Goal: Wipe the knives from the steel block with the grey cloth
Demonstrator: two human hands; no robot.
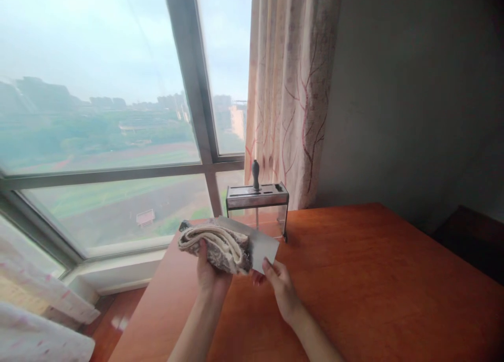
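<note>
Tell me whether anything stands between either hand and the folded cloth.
Nothing visible separates the left hand from the folded cloth; that hand grips it directly. Between the right hand and the cloth is the pale sheet which that hand pinches.

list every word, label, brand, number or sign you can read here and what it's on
None can be read.
Pale flat sheet at the right hand: no lettering visible.
Folded cloth: no readable label.
Metal-framed stand: dark marks on top, too small to tell whether any is text.
Curtain: branch pattern, not writing.
</note>
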